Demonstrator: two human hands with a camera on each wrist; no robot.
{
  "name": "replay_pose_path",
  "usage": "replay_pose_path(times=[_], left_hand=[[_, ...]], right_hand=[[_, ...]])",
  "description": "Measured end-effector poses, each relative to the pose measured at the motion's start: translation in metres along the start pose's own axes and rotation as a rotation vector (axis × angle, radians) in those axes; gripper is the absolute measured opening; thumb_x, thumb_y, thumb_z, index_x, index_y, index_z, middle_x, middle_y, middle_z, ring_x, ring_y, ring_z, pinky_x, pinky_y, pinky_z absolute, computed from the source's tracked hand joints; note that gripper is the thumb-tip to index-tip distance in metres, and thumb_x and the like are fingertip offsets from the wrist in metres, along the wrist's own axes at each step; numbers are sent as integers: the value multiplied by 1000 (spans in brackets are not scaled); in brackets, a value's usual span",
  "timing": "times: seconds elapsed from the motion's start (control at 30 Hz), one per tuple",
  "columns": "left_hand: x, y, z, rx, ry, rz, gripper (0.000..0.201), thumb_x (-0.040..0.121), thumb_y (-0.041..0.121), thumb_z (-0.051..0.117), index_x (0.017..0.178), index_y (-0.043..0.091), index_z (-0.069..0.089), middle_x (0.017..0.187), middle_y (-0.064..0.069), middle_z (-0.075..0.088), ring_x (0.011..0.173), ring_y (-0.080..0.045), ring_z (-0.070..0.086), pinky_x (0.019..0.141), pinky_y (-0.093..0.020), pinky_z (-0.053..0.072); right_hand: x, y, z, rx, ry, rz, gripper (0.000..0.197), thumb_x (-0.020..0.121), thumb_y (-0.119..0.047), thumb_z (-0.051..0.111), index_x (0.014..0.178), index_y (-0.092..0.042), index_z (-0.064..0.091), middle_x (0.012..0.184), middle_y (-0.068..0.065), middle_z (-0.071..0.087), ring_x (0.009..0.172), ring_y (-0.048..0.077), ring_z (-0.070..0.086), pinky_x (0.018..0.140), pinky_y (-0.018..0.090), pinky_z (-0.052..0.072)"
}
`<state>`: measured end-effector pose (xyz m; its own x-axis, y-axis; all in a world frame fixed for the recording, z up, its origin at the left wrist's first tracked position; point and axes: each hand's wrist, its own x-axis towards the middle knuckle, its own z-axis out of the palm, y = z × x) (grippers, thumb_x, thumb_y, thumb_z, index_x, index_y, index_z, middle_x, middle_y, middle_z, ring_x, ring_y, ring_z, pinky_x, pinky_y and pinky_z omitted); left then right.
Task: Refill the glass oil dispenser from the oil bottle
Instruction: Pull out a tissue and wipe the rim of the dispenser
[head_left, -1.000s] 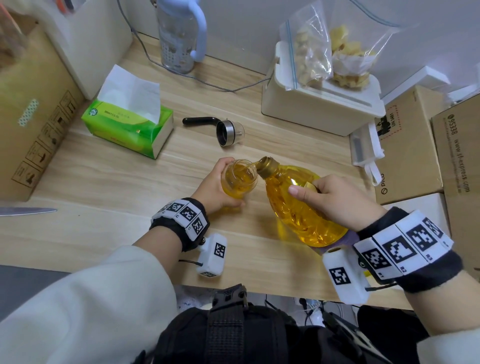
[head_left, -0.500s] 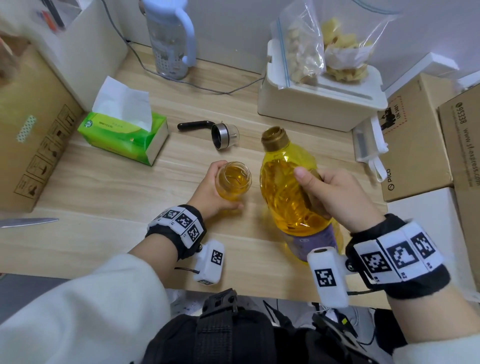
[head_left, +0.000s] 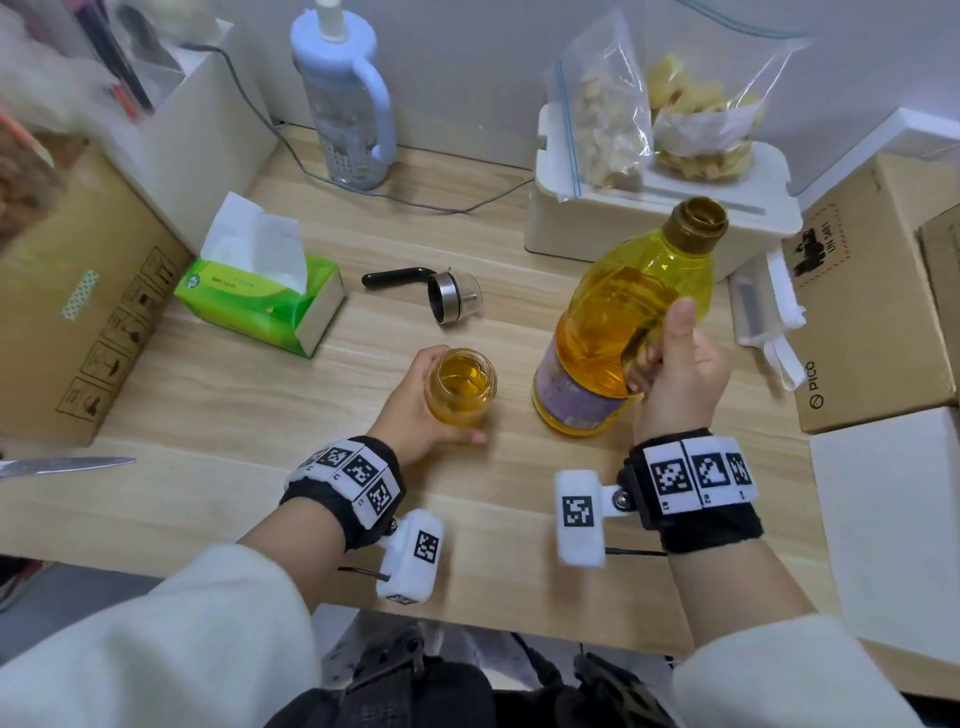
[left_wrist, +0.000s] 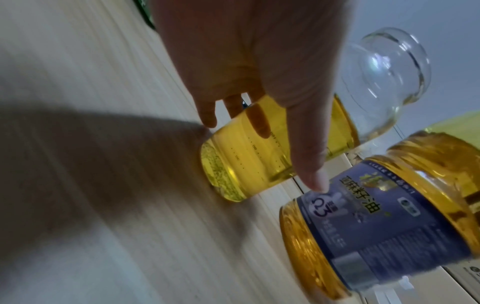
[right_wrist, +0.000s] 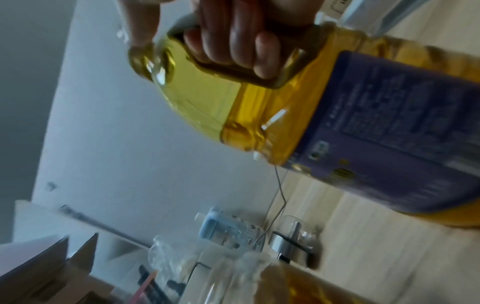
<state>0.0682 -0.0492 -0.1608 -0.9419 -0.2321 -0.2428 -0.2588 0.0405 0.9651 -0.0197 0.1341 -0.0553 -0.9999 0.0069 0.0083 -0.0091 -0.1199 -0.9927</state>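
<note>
The glass oil dispenser (head_left: 461, 387) stands uncapped on the wooden table (head_left: 234, 415), more than half full of yellow oil; it shows again (left_wrist: 285, 144) in the left wrist view. My left hand (head_left: 415, 410) grips its side. The big yellow oil bottle (head_left: 618, 322) with a purple label stands nearly upright to its right, its mouth open at the top. My right hand (head_left: 675, 364) holds the bottle by its moulded handle, fingers (right_wrist: 233, 45) curled through it. The dispenser's metal pour cap with a black handle (head_left: 447, 296) lies on its side behind the dispenser.
A green tissue box (head_left: 260, 296) sits at the left, a blue-handled bottle (head_left: 343, 98) at the back. A white box (head_left: 654, 218) carries bags of food. Cardboard boxes (head_left: 872, 322) crowd the right edge. A knife blade (head_left: 62, 465) points in from the left.
The oil bottle has swung from tipped over the dispenser's mouth to nearly upright and moved right, away from the dispenser. My left hand has stayed on the dispenser.
</note>
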Motion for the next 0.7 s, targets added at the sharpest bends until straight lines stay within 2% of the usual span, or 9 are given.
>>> replay_pose_path(times=[0.1,0.2,0.3,0.37,0.43,0.5,0.57,0.63,0.7], left_hand=[[0,-1,0,9,-2,-3,94,48,-12,83,125,10,34,106,11,51,99,6,49,81,1,36],[1,-3,0,-2,-3,10,94,47,-13,82,124,12,34,106,12,51,99,6,49,83,0,36],[4,-5,-3,-2,-1,22,93,47,-12,83,120,18,34,107,12,51,97,11,52,84,0,36],[7,-8,-8,-8,8,35,93,45,-10,85,117,20,35,106,14,52,92,20,51,85,-1,36],[9,-10,-15,-7,6,36,94,43,-7,86,116,23,35,107,14,52,92,21,51,86,-2,36],[11,-10,-21,-13,15,33,94,43,-5,87,116,26,35,108,13,52,98,13,52,88,-4,36],[10,-9,-29,-5,7,32,95,43,1,89,114,35,35,114,5,49,109,-3,50,96,-11,36],[7,-1,-38,78,-17,37,96,45,4,89,110,47,33,124,0,36,120,-15,41,104,-24,33],[2,8,-57,127,-51,52,91,54,-5,82,107,51,34,124,2,33,119,-13,41,100,-27,36]], right_hand=[[4,10,-1,88,12,-5,60,52,-78,62,37,-23,43,33,-11,36,33,5,31,40,17,28],[6,13,-2,80,-5,-13,60,53,-77,62,49,-21,42,35,-11,41,34,5,35,40,18,30],[3,15,-9,-34,58,-40,61,52,-75,64,73,-21,48,58,-14,54,49,-2,49,52,13,42],[-6,13,-14,-39,174,-69,56,55,-61,74,86,-25,45,77,-8,48,62,-7,49,64,10,43],[-19,6,-13,-67,251,-209,38,68,-34,74,85,-25,41,77,-8,44,62,-5,44,64,10,40],[-34,-8,6,-202,122,-427,27,76,-18,68,80,-26,42,73,-14,46,60,0,43,59,14,38],[-42,-21,44,-390,-179,-576,21,79,-15,65,75,-23,45,70,-13,45,59,9,43,56,19,38],[-41,-33,91,-491,-431,-530,19,79,-15,66,74,-20,48,67,-7,46,59,13,44,56,25,40],[-33,-43,144,-543,-612,-382,22,77,-16,68,69,-21,48,66,-5,48,60,11,45,60,29,42]])
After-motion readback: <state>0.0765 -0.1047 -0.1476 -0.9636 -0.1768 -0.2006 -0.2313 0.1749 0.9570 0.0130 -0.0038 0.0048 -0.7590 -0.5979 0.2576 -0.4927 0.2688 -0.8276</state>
